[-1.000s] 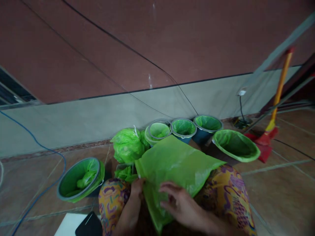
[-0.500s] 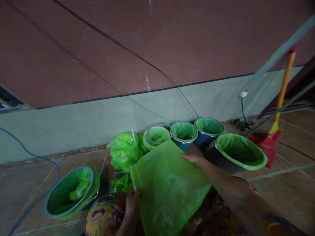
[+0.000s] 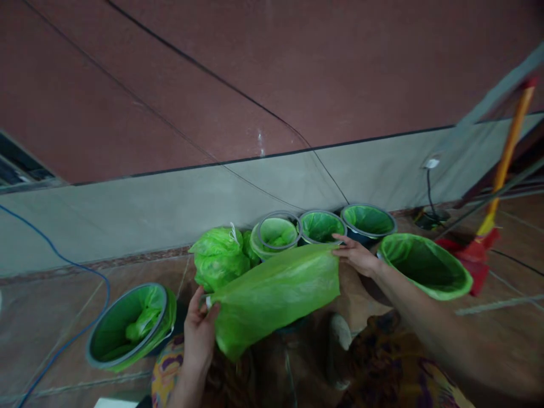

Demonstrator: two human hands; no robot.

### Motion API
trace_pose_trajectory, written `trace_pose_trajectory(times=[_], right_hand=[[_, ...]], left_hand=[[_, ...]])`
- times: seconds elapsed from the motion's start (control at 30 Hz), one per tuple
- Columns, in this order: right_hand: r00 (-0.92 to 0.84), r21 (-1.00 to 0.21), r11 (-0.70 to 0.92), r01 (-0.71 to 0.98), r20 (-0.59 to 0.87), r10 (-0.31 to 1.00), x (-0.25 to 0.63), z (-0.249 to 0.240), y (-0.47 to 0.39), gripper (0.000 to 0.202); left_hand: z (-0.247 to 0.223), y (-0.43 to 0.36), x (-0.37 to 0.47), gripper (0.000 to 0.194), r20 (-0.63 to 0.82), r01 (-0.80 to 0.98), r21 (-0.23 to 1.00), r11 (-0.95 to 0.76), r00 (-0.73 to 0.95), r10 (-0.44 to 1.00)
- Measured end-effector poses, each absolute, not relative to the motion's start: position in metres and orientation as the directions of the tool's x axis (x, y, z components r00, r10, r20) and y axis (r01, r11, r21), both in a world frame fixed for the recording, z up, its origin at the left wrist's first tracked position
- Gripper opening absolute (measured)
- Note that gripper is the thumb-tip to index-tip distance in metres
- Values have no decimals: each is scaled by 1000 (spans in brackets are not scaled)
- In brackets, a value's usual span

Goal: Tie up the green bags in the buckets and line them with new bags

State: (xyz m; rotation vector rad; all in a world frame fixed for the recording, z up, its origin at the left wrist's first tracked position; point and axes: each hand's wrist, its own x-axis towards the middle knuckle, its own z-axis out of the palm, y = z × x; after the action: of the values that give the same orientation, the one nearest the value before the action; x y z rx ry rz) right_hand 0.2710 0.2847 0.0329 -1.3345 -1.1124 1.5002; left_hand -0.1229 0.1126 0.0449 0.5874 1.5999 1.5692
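Stretched between my two hands is a green plastic bag (image 3: 276, 294), held up in front of my knees. My left hand (image 3: 200, 323) pinches one corner, where a bit of white shows at the edge. The opposite top corner is gripped by my right hand (image 3: 357, 255), some of its fingers extended over the film. Just behind the bag stand a bin with a pale green liner (image 3: 276, 233) and a loose grey ring (image 3: 300, 229) on top, and a tied, stuffed green bag (image 3: 219, 258).
Lined bins stand along the wall: one (image 3: 322, 225), another (image 3: 369, 220), and a wider one (image 3: 425, 266) at right. At left is a lined bin (image 3: 127, 323) with crumpled film inside. A blue hose (image 3: 59, 249) crosses the floor. A red broom (image 3: 480, 255) leans at right.
The bag has gone from a broad sheet over my lap to a narrower strip pulled sideways. My left hand has moved up and left; my right hand has shifted right.
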Motion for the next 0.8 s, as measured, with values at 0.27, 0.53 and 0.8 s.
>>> trace_pose_trajectory(times=[0.27, 0.53, 0.8], right_hand=[[-306, -821, 154, 549, -26, 952, 288, 51, 272, 46], [-303, -406, 352, 843, 183, 935, 298, 51, 256, 23], [-169, -583, 15, 812, -210, 963, 213, -7, 240, 18]], left_hand=[[90, 108, -153, 58, 137, 560, 826, 68, -317, 939], [89, 101, -170, 17, 455, 816, 568, -106, -204, 867], [120, 106, -148, 21, 328, 476, 874, -104, -417, 848]])
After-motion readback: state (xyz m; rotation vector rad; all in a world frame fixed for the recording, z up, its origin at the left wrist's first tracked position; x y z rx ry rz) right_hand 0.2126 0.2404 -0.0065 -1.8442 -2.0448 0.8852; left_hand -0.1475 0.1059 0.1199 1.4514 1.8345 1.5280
